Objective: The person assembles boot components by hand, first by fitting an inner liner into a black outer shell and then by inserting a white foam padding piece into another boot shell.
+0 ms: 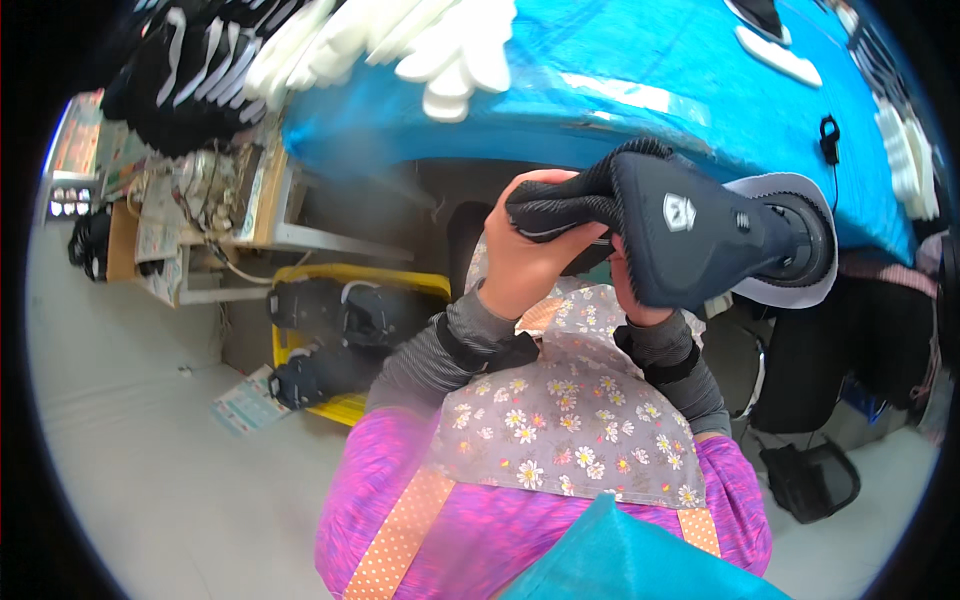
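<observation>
Right of centre in the frame, a dark padded piece (690, 250) is gripped by its folded ribbed end in the left hand (532, 250), while the right hand (632, 288) is mostly hidden behind it, its grip untellable.

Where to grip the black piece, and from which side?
Grip the black piece by its folded end, probably from the person's left: that end is thick and points that way. The opposite end meets a wide pale brim, likely awkward to pinch.
</observation>
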Available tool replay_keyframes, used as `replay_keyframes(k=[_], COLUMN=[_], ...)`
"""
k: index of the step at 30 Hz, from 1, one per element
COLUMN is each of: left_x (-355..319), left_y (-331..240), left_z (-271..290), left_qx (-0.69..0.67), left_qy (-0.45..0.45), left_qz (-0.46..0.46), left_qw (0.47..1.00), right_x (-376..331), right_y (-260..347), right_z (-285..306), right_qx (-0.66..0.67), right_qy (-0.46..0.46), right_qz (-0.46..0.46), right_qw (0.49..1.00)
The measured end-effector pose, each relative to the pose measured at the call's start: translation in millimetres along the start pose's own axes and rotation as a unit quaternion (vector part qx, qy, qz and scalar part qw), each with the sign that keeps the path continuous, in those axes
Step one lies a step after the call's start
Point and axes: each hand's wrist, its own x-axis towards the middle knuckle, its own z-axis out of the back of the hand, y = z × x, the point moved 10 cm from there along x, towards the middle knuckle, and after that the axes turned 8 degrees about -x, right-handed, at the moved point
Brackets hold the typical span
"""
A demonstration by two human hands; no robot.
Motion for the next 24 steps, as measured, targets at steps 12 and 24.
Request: replay_keyframes(k=[12, 24], left_x=[-24, -78], left_y=[33, -5], left_z=[40, 130], left_qx=[-0.099, 0.012], left_qy=[0.033, -0.083], left_qz=[0.032, -0.081], left_qw=[0.994, 0.993], right_x=[-2, 16], right_y=[11, -47], right_z=[3, -9], right_qx=[-0.486, -0.612], right_qy=[-0.065, 0.020], right_qz=[-0.030, -0.197], right_qw=[0.871, 0.766])
